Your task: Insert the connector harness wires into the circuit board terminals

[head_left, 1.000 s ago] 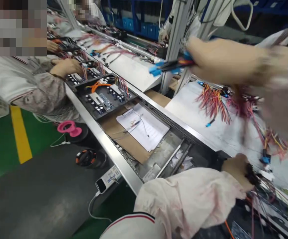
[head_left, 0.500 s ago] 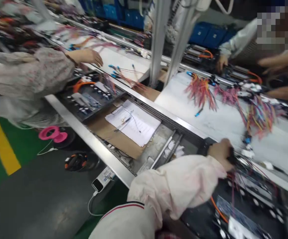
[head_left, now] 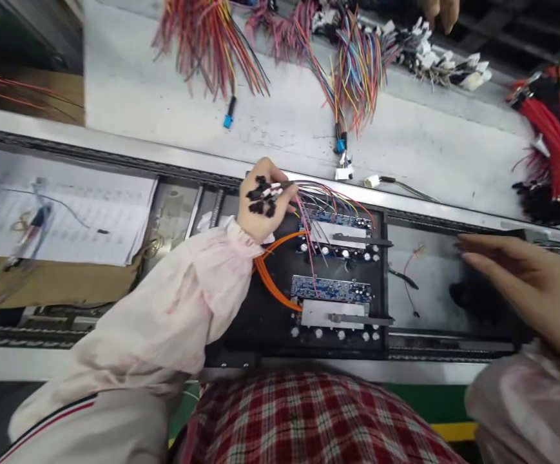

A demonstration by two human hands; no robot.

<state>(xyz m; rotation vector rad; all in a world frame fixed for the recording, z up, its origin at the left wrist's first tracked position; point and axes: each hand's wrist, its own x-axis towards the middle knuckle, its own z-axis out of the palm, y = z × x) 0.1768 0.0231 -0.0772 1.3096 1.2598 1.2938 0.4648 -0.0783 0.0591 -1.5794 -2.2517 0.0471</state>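
My left hand (head_left: 256, 216) is closed round a bundle of thin wires with black connectors (head_left: 263, 205) at their ends. The wires (head_left: 330, 188) run from its fingers to the right, over the upper of two blue circuit boards (head_left: 357, 222). Both boards sit in a black tray (head_left: 255, 322), each with a pale flat plate and a dark grey strip across it. Orange cables (head_left: 269, 281) loop along their left side. To the right of the tray hovers my right hand (head_left: 526, 283), fingers stretched out and nothing held. A black shape below its fingertips is too dark to make out.
Coloured wire bundles (head_left: 202, 45) lie along the white bench (head_left: 405, 122) beyond the metal rail. Red wires (head_left: 550, 142) are heaped at far right. Printed sheets (head_left: 67, 212) lie on cardboard at left. Another person's hand (head_left: 441, 11) shows at top.
The view has swung right and down onto the black tray. My left hand now shows the wires clearly over the boards, and my right hand has come into view.
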